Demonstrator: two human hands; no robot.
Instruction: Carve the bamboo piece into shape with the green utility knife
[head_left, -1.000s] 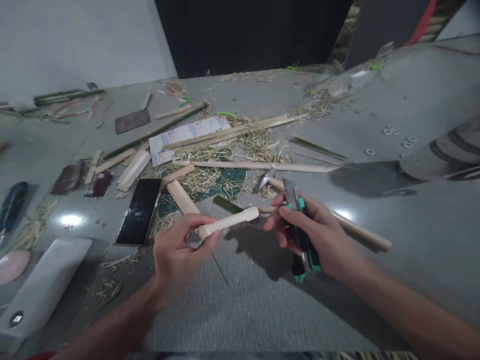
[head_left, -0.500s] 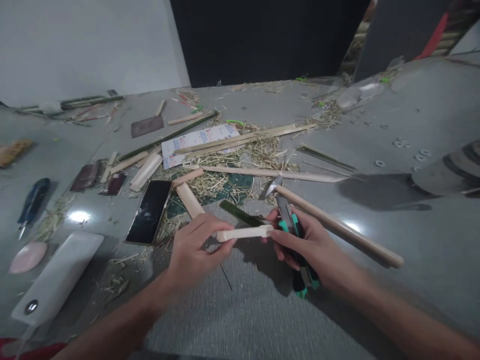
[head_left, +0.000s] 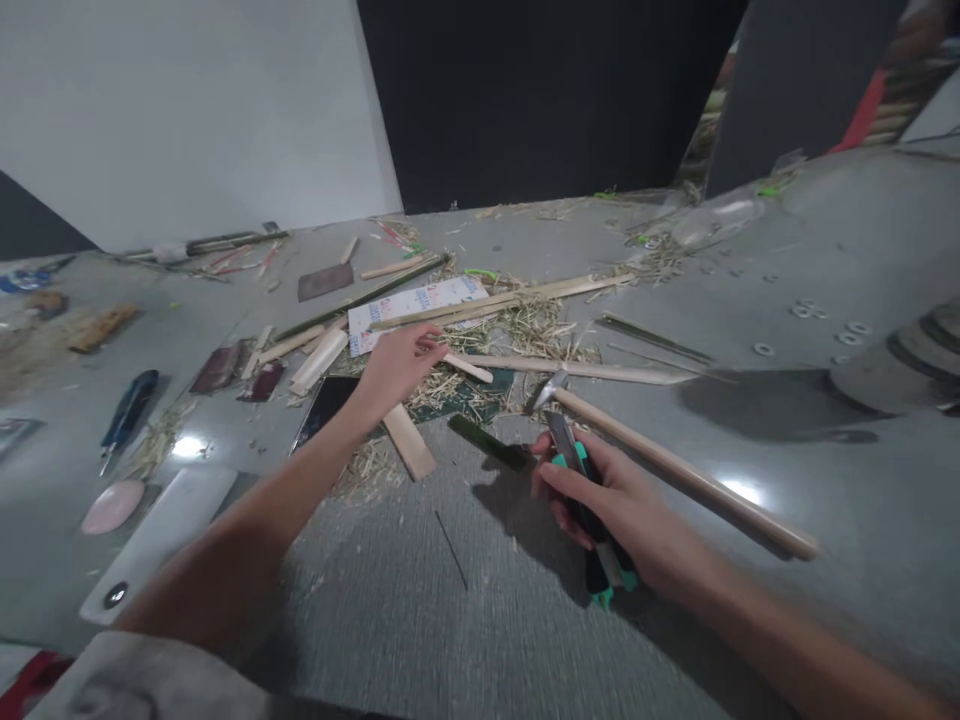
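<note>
My left hand (head_left: pixel 401 365) reaches over the shavings, its fingers at one end of a short pale wooden piece (head_left: pixel 469 368); whether they grip it is hard to tell. In my right hand (head_left: pixel 589 485) is a utility knife (head_left: pixel 570 450) with black and teal parts, held above the grey work surface (head_left: pixel 390 620). A dark green strip (head_left: pixel 487 442) lies left of the right fingers. Beyond that hand rests a hammer (head_left: pixel 675 470) with a wooden handle. Below my left hand lies a flat wooden piece (head_left: pixel 409 442).
Straw-like shavings (head_left: pixel 529 330) and long strips (head_left: pixel 585 370) cover the middle. At the left are a partly hidden phone (head_left: pixel 322 408), a screwdriver (head_left: pixel 129 415), a pink oval (head_left: pixel 112 506) and a white device (head_left: pixel 169 540). A cylindrical object (head_left: pixel 892 365) and washers (head_left: pixel 806 309) are at the right.
My left hand has moved up and away from my right hand, with the pale piece now near the shavings. The piece has left my right fingertips. The camera view has shifted slightly.
</note>
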